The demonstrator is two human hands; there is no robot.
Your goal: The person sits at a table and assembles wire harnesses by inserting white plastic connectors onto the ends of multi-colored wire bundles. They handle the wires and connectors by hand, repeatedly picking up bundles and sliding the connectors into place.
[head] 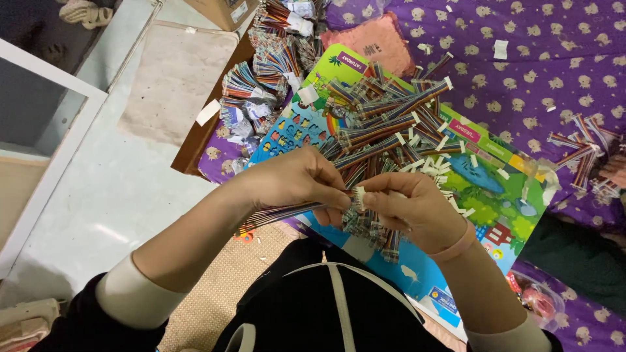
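Note:
My left hand (297,179) pinches a flat rainbow-coloured ribbon cable (280,214) that trails back to the left under my wrist. My right hand (411,208) grips a small white connector (358,197) at the cable's end, fingertips of both hands meeting there. The right palm also holds a bunch of finished cables with connectors (368,228) hanging below it. A loose pile of several ribbon cables (385,117) lies just beyond my hands on a colourful picture board (502,195).
Bundled cable packs (261,78) are stacked at the back left beside a cardboard box (225,10). A purple patterned cloth (554,58) covers the surface. More cables (580,150) lie at the right. Woven mat (215,287) and pale floor (117,189) on the left.

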